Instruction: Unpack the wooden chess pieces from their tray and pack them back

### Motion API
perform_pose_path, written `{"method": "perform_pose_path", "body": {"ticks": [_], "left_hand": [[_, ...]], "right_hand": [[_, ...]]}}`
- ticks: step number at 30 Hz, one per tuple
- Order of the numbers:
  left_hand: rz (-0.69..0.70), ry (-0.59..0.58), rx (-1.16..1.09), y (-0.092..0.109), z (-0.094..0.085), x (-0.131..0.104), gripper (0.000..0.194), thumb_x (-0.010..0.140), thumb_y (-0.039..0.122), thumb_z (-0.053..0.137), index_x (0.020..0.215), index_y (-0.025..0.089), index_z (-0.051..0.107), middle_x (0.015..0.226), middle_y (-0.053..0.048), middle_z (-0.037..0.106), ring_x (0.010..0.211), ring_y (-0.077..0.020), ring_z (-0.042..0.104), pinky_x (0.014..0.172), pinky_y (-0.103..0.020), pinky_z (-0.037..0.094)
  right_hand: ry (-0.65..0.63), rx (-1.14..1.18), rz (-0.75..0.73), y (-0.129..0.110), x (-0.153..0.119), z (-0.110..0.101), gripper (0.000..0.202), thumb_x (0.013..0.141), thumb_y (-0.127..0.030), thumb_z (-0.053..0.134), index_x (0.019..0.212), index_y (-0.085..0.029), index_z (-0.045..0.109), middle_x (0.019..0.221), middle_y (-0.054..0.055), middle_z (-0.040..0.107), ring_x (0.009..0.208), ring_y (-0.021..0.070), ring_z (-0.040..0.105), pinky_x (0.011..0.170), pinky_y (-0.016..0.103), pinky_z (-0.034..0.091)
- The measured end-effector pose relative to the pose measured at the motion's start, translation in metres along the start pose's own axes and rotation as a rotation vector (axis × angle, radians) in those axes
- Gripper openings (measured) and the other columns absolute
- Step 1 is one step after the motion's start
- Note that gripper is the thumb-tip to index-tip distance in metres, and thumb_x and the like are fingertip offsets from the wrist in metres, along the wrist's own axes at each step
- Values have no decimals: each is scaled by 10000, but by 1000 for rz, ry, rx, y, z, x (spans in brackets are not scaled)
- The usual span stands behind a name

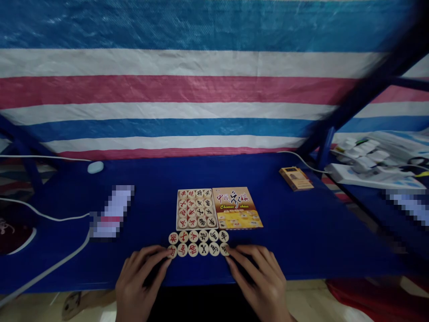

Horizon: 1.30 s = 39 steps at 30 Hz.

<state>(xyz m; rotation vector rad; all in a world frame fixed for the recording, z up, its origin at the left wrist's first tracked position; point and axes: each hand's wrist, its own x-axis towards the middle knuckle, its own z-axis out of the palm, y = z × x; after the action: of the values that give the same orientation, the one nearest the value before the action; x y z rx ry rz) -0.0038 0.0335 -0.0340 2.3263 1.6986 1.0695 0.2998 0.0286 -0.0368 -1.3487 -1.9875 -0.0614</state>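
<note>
Hard to read at this size: the characters on the round pieces, some red, some black. Blurred out in blocks: one flat object (112, 211) left of centre on the blue table (301, 232) and another (410, 205) at the right edge. Cut off by the frame: both forearms at the near edge, and a sandal (72, 304) on the floor, half hidden under the table edge. Smeared by motion: the dark blue frame bar (365, 89) crossing the striped tarpaulin (167, 89) at far right. Twelve loose Chinese chess pieces (198, 243) near the table's front edge, in two rows of six, touching side by side. Sixteen more pieces, four by four, in the open tray (196, 209) just beyond, with the printed box lid (237, 208) lying flat and touching the tray's right side. One small orange box (296, 178) farther right, one white mouse (95, 167) far left, one power strip (365, 174) crowded with plugs at the right. Left hand (139, 279) loosely curled, fingers fairly close together, fingertips against the leftmost piece of the near row. Right hand (259, 277) with fingers stretched and slightly spread, fingertips touching the rightmost piece of that row. Nothing pinched or lifted by either hand.
</note>
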Motion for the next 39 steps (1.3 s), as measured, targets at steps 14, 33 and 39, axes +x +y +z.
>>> {"method": "perform_pose_path", "body": {"ticks": [14, 33, 39], "left_hand": [[-155, 20, -150, 5, -8, 12, 240, 974, 280, 610, 1208, 293, 665, 1152, -36, 641, 824, -140, 652, 730, -298, 543], [103, -159, 170, 5, 34, 149, 164, 948, 204, 621, 1102, 246, 661, 1108, -18, 692, 988, -221, 638, 846, -388, 536], [132, -145, 171, 8, 36, 149, 136, 970, 203, 597, 1082, 228, 669, 1086, -39, 699, 972, -226, 630, 854, -389, 514]], "right_hand": [[-39, 108, 73, -3, 8, -2, 349, 940, -188, 668, 1281, -257, 646, 986, 50, 663, 888, 204, 610, 759, 366, 469], [-223, -76, 10, 18, 129, 45, 308, 1017, -210, 480, 1289, -233, 621, 1337, 54, 649, 1340, 301, 486, 1075, 518, 427], [-189, -79, -8, 15, 132, 45, 291, 995, -163, 494, 1242, -208, 641, 1264, 82, 675, 1304, 305, 510, 1037, 501, 436]]}}
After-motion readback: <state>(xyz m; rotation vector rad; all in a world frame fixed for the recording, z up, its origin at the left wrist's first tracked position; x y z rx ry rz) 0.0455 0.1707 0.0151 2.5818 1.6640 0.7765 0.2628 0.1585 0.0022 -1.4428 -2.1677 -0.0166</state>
